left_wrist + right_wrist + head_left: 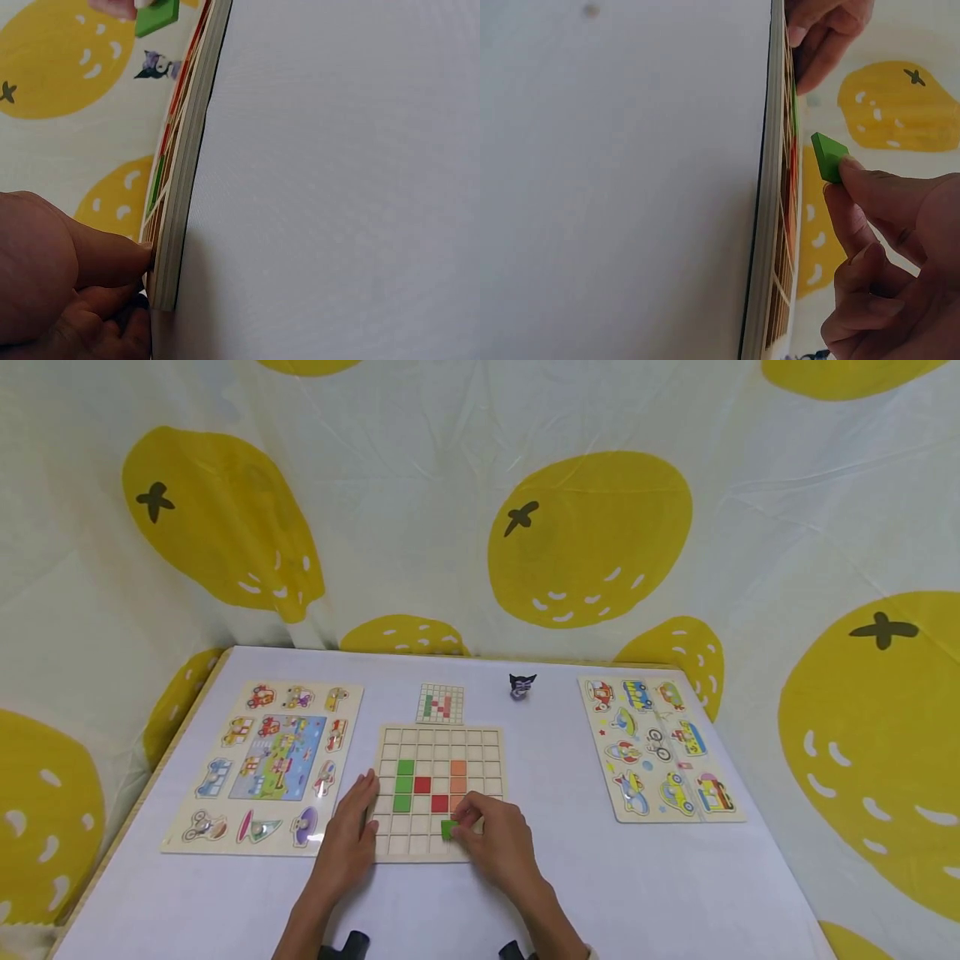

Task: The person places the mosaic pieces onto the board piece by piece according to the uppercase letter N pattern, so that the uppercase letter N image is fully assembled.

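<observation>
A wooden grid board (474, 739) lies on the table in front of me. My right hand (498, 845) pinches a green square tile (828, 157) between thumb and fingers. The right wrist view shows that tile tilted and raised above the board. At the board's left edge rests my left hand (348, 835), its thumb (112, 257) touching the near corner. Set in the grid are a column of green tiles (403, 785), two red tiles (422, 785) placed diagonally, and a column of orange tiles (458, 785). Behind the board lies a small pattern card (440, 703) with similar coloured squares.
To the left is a vehicle picture puzzle (197, 802), its edge close to my left hand. Another vehicle puzzle (611, 752) lies at the right. A small dark figurine (521, 686) stands near the back of the white-covered table (555, 760). A fruit-print curtain (420, 527) hangs behind.
</observation>
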Tool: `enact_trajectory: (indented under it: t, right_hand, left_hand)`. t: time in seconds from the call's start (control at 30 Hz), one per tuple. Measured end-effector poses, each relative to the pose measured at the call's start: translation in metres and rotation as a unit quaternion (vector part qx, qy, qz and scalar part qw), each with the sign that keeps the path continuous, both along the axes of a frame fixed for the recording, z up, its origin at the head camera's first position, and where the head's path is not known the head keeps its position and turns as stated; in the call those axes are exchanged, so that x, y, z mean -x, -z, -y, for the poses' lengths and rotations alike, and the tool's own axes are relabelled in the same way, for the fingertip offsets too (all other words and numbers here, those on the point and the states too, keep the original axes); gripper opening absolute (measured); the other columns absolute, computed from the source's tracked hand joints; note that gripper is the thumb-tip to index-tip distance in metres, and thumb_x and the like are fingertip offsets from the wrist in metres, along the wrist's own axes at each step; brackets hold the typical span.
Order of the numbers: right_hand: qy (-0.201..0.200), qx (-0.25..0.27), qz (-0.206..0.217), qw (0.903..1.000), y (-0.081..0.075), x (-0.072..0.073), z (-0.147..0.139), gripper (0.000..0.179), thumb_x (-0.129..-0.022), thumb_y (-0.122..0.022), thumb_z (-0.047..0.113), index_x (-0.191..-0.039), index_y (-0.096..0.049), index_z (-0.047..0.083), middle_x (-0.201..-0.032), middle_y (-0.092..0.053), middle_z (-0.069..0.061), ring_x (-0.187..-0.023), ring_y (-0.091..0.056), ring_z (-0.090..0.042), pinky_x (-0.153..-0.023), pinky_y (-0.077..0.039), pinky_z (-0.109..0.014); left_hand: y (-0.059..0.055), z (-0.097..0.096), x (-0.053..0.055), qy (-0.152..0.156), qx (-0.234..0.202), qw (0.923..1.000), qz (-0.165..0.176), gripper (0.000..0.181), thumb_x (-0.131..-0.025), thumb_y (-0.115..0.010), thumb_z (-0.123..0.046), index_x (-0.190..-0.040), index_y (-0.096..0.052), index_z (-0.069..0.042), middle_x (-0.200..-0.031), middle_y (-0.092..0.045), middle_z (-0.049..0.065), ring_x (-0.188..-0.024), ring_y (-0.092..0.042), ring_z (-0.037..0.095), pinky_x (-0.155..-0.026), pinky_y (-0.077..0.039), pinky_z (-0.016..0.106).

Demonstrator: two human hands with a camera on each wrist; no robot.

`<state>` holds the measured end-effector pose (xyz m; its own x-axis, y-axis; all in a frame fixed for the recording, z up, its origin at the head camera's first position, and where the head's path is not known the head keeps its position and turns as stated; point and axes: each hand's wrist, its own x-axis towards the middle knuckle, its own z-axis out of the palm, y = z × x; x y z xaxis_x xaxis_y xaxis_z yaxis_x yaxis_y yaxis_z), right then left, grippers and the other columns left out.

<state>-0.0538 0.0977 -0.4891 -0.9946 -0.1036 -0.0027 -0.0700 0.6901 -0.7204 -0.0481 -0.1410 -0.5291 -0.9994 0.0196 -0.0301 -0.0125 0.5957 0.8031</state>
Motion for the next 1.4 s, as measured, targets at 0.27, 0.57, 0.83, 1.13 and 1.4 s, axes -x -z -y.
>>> enact_trajectory:
  t: [0.27,0.57,0.83,1.13,1.4]
  right_hand:
    - [-0.030,0.021,0.008,0.9993,0.002,0.006,0.022,0.018,-0.083,-0.088,0.013,-0.088,-0.074,0.022,-0.068,-0.062,0.015,-0.063,-0.051,-0.001,-0.055,-0.040,-0.020]
    - [-0.048,0.014,0.008,0.9987,0.003,0.015,0.048,0.016,-0.082,-0.089,0.014,-0.085,-0.075,0.022,-0.067,-0.064,0.015,-0.067,-0.054,0.001,-0.057,-0.040,-0.020]
    - [-0.034,-0.016,0.019,0.9991,0.006,0.020,0.062,0.016,-0.082,-0.089,0.015,-0.084,-0.075,0.021,-0.064,-0.061,0.014,-0.062,-0.053,-0.002,-0.055,-0.040,-0.022]
    - [-0.037,-0.038,0.017,0.9984,0.005,0.023,0.071,0.012,-0.084,-0.087,0.014,-0.083,-0.075,0.017,-0.059,-0.056,0.013,-0.057,-0.050,-0.004,-0.050,-0.039,-0.022]
    - [-0.045,-0.065,-0.002,0.9969,0.006,0.023,0.075,0.013,-0.084,-0.089,0.017,-0.084,-0.076,0.020,-0.059,-0.053,0.014,-0.056,-0.047,-0.003,-0.049,-0.036,-0.022]
  left_hand:
    - [0.000,-0.001,0.000,0.001,0.007,1.0000,0.000,0.069,-0.100,-0.056,0.008,-0.165,-0.036,-0.004,-0.177,-0.027,0.009,-0.166,-0.019,0.034,-0.133,-0.018,0.053]
    - [0.000,0.002,-0.002,-0.001,0.023,0.9997,-0.012,0.068,-0.098,-0.057,0.009,-0.163,-0.039,-0.002,-0.176,-0.031,0.011,-0.165,-0.023,0.035,-0.131,-0.021,0.056]
    - [0.002,0.001,-0.002,0.001,0.016,0.9985,-0.051,0.066,-0.096,-0.058,0.012,-0.160,-0.043,0.001,-0.173,-0.036,0.014,-0.162,-0.029,0.039,-0.120,-0.001,0.000]
    - [0.001,-0.001,-0.003,-0.003,0.018,0.9982,-0.057,0.066,-0.095,-0.060,0.014,-0.158,-0.046,0.001,-0.171,-0.039,0.015,-0.161,-0.031,0.039,-0.128,-0.008,0.009]
    - [-0.002,-0.002,-0.002,-0.001,0.032,0.9989,-0.034,0.066,-0.097,-0.060,0.012,-0.159,-0.044,0.000,-0.173,-0.036,0.014,-0.162,-0.029,0.037,-0.127,-0.026,0.058]
